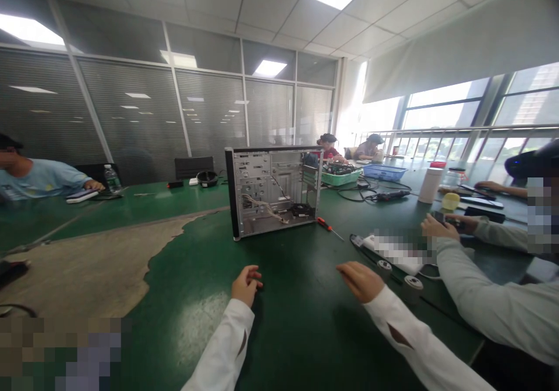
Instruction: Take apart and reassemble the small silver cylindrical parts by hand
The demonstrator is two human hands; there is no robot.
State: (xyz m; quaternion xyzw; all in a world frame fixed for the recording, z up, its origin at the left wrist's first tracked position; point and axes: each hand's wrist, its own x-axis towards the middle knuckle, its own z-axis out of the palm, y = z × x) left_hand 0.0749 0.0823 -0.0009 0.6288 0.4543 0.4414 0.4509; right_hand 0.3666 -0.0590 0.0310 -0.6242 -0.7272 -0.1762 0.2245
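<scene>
My left hand (pixel 247 285) is held over the green table, fingers loosely bent and apart, with nothing in it. To its right, my right hand (pixel 361 280) has its fingers stretched forward and close together; I see no object in it. Beyond both hands stands a computer case (pixel 279 190), upright, its side facing me without a panel. Inside it are loose cables (pixel 264 206) and a black fan (pixel 302 209) at the bottom. A red-handled screwdriver (pixel 324 224) lies by the case's lower right corner. Neither hand touches these things.
A white power strip (pixel 395 254) and two small cylinders (pixel 413 286) lie right of my right hand. A co-worker's sleeve (pixel 480 280) reaches in there. Behind are a white bottle (pixel 430 182), a green basket (pixel 340 177) and a blue basket (pixel 384 173). The table covering (pixel 168 257) is torn at left.
</scene>
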